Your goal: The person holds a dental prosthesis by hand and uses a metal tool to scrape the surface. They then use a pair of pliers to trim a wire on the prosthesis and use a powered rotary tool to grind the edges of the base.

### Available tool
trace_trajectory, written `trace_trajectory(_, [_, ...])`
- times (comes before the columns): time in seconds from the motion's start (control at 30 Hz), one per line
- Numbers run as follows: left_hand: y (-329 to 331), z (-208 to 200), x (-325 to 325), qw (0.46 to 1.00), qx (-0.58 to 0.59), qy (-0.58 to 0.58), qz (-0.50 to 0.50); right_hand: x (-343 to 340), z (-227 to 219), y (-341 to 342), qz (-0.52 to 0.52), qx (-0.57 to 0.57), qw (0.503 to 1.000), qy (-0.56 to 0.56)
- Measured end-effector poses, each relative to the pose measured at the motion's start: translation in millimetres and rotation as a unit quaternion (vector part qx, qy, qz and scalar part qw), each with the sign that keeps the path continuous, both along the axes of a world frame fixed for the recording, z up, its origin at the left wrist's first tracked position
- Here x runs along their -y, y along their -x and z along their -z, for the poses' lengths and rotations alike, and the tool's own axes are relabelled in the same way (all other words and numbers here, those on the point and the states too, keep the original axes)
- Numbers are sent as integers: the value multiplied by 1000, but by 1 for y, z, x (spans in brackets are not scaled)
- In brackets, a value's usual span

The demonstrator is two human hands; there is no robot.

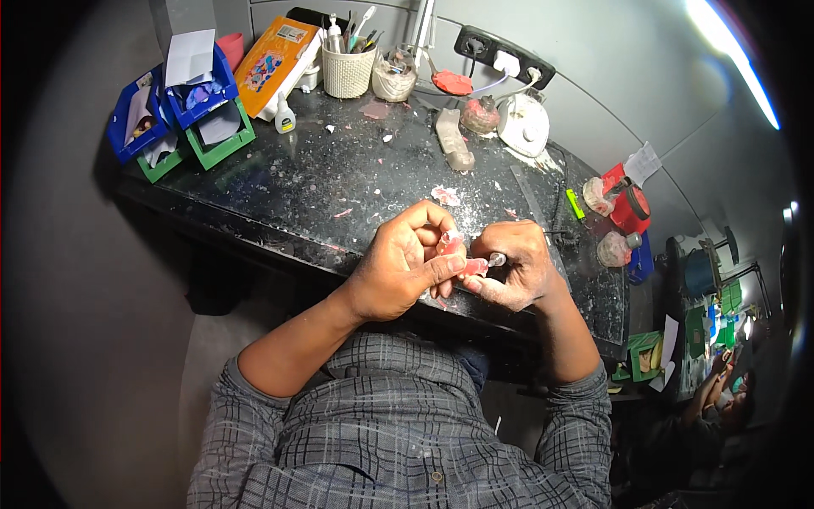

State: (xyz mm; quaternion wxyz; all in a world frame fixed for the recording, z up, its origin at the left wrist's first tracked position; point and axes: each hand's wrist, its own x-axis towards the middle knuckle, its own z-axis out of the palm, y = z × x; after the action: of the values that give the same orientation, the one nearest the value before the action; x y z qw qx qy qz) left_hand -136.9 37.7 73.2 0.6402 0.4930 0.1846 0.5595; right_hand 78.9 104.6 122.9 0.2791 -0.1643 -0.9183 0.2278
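Note:
Over the front edge of the bench, my left hand (pixel 397 265) pinches a pink denture piece (pixel 449 244) between thumb and fingers. Whitish, tooth-like spots show on its upper part. Close beside it, my right hand (pixel 524 259) is curled round a slim tool (pixel 498 259) with a shiny, rounded metal end. Most of this tool is hidden in the fist, so its kind is unclear. The right thumb touches the right end of the pink piece. White dust marks the skin of both hands.
Pink and white scraps litter the dark bench (pixel 280 182). Blue and green bins (pixel 225 144) stand at left; a brush cup (pixel 348 72), glue bottle (pixel 285 114), grey mould piece (pixel 454 140) and white device (pixel 523 125) line the back. Plaster models (pixel 598 197) sit at right. Another person (pixel 716 399) works far right.

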Motion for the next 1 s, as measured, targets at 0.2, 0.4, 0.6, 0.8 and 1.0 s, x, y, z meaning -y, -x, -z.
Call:
trace_trajectory(0.2, [12,-6,-4,998,-28,-10,52,-3,5,1,-26,16,1000,1])
trace_trajectory(0.4, [12,-7,-4,998,-17,0,60,-3,5,1,-38,11,999,-10])
trace_trajectory(0.6, [11,-11,-1,999,-23,4,36,-2,4,0,-33,22,999,0])
trace_trajectory(0.8, [9,-9,-1,999,-36,-9,29,-3,3,0,-33,16,999,-4])
trace_trajectory(1.0, [7,-7,-1,999,-16,1,30,-3,4,0,-34,12,999,-5])
